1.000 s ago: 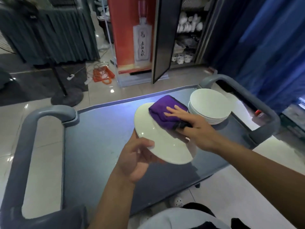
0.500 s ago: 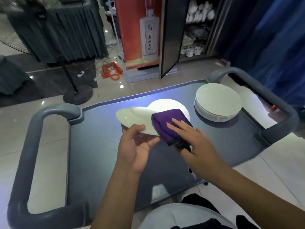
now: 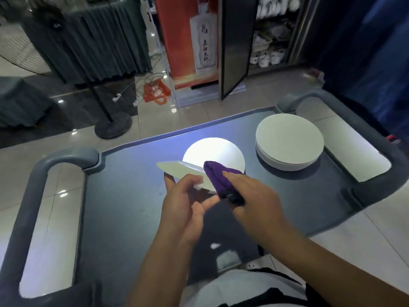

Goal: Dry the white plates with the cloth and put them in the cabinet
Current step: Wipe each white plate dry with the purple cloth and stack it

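A red poster (image 3: pixel 186 38) behind the cart shows a pale bottle (image 3: pixel 202 38) bearing a vertical column of dark Chinese characters, too blurred to read with certainty. No other readable text shows anywhere.

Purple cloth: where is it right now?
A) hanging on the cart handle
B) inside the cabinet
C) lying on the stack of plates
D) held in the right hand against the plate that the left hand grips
D: the right hand holds the purple cloth against the plate gripped by the left hand, apart from the stack of plates.
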A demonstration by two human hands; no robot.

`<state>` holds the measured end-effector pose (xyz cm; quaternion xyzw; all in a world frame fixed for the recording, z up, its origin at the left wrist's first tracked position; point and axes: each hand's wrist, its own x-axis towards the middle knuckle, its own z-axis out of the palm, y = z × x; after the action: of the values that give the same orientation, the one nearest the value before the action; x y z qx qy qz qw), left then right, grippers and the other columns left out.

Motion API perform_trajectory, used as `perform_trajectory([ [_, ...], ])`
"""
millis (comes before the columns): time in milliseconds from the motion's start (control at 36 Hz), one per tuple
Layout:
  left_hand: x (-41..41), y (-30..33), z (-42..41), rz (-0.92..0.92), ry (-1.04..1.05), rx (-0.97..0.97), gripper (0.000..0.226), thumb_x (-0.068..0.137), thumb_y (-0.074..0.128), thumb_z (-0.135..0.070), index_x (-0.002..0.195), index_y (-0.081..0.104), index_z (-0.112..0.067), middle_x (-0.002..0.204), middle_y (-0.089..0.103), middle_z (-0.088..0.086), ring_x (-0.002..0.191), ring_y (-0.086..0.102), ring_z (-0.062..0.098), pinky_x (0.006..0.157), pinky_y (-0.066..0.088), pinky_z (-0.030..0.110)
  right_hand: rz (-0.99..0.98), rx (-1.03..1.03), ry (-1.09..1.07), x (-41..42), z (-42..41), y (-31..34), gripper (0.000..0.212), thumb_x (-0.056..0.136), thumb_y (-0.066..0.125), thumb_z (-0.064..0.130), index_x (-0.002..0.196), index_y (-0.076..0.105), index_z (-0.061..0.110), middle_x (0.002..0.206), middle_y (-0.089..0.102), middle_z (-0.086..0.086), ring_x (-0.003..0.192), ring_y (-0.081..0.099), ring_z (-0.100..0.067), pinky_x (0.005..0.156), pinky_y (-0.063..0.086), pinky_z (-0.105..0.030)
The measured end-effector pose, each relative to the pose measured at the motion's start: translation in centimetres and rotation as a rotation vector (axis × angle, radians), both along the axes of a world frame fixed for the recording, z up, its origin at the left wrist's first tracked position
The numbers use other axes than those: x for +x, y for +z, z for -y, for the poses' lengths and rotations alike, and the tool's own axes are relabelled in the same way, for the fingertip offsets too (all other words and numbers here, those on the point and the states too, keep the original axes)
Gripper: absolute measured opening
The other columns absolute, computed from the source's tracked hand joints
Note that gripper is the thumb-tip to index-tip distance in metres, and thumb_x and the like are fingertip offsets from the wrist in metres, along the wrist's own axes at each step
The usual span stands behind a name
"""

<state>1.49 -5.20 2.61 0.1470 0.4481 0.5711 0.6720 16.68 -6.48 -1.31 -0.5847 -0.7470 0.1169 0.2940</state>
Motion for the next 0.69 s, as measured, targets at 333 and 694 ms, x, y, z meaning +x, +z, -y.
perform_trajectory([
  [333, -1.7, -0.8, -1.2, -0.778, 0.146, 0.082, 0.056, 0.095, 0.070, -0.016, 0.143, 0.053, -0.042, 0.138, 0.062, -0.005, 0.131, 0.055, 0.010, 0.105, 0.046, 0.030, -0.972, -0.737, -0.280, 6.1, -4.9, 1.0, 0.015, 0.081, 0.075, -0.002, 0.091, 0.075, 0.009, 0.087, 0.078, -0.008, 0.079, 0.074, -0.023, 0.084, 0.059, -0.043],
  [694, 1.6, -3.0, 0.3, -0.211, -0.115, 0.019, 0.070, 0.071, 0.058, 0.002, 0.133, 0.063, -0.031, 0.125, 0.068, 0.007, 0.097, 0.069, 0.030, 0.072, 0.051, 0.043, -1.218, -1.148, -0.231, 11.1, -6.7, 0.4, 0.029, 0.089, 0.068, 0.012, 0.116, 0.070, 0.002, 0.111, 0.075, -0.015, 0.101, 0.073, -0.031, 0.085, 0.055, -0.039],
])
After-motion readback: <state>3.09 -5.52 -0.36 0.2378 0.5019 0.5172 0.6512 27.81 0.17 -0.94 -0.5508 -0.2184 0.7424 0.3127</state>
